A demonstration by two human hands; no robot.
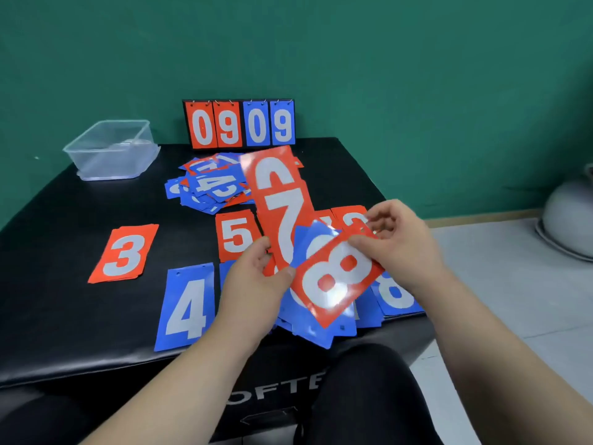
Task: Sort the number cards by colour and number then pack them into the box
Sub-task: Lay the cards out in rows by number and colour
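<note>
The left hand (256,277) grips a fan of cards (316,239) above the near part of the black worktop (64,203). From the fan a red 7 card (285,220) sticks up toward the far side, with another red card (272,171) behind it and blue cards spread lower down. The right hand (398,242) pinches the far right corner of a red 8 card (337,277), which lies tilted across the front of the fan. Flat on the worktop are a red 3 (123,253) at left, a blue 4 (187,306) nearer, a red 5 (236,236) just beyond the left hand, and a blue 8 (396,293) below the right wrist. A loose heap of mixed cards (211,184) lies farther back. The clear plastic box (112,149) stands at the far left corner, and a flip scoreboard (240,123) reading 0909 stands at the far edge.
</note>
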